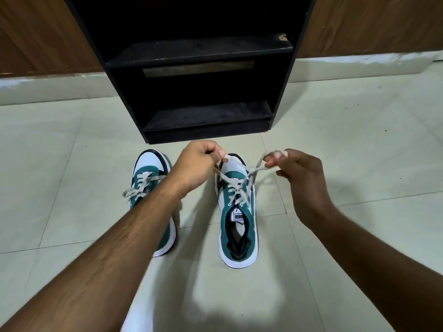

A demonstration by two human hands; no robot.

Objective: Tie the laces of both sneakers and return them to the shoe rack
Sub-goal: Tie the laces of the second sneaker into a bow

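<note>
Grey-beige laces [239, 182] rise from the right sneaker [236, 212], which stands on the floor tiles [335, 144] at 6 o'clock from the black shoe rack [199, 68], toe toward it; the left hand [199, 161] has its grip pinching one end at 10 o'clock of the crossing, and the right hand [294, 168] has its grip pinching the other at 2 o'clock. To do this step well, I judge both ends should be drawn outward evenly and low, so the crossing seats snug on the tongue before loops are formed. Counted: two sneakers, the left sneaker [149, 178] at 9 o'clock of the right with laces lying loose, two hands, one rack with two shelves showing
</note>
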